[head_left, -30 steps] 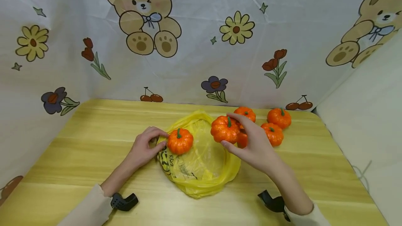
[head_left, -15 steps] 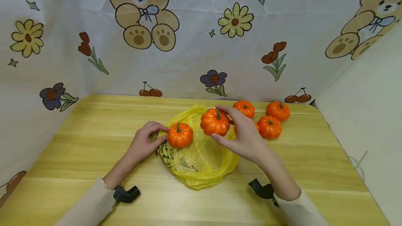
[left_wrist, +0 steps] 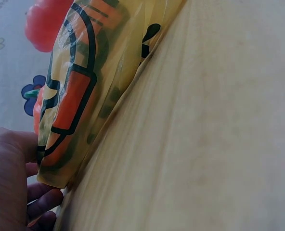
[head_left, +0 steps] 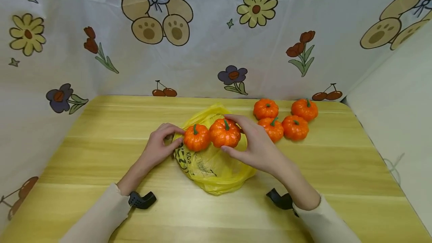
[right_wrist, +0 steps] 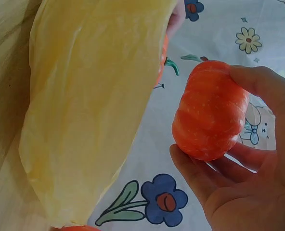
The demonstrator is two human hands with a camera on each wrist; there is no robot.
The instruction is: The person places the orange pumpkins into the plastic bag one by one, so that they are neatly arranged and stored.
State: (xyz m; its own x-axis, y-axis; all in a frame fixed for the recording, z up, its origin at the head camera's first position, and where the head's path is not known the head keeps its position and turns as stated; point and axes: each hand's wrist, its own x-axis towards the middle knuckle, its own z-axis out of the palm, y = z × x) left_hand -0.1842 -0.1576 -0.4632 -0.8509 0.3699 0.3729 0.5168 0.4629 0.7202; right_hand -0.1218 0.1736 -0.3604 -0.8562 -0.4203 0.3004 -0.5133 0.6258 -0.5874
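A yellow plastic bag (head_left: 219,183) with dark print lies with its mouth spread wide in the middle of the table. At its left rim my left hand (head_left: 161,143) pinches the bag's edge with thumb and fingers. Just inside that rim sits one small orange pumpkin (head_left: 196,140) with a green stem, close to the left fingertips. Above the bag, my right hand (head_left: 258,143) grips a second pumpkin (head_left: 222,137) between thumb and fingers. In the right wrist view this held pumpkin (right_wrist: 210,113) hangs above the bag's rim. Part of the bag's inside is hidden by the pumpkins.
Several more orange pumpkins (head_left: 295,127) cluster on the wooden table (head_left: 337,168) at the back right. A white cloth (head_left: 206,33) printed with bears and flowers hangs behind the table. A black wrist device (head_left: 142,200) sits by each sleeve.
My right hand has carried its pumpkin leftward, from the bag's right side to beside the other pumpkin. The left hand keeps its place at the rim. The head view has shifted slightly.
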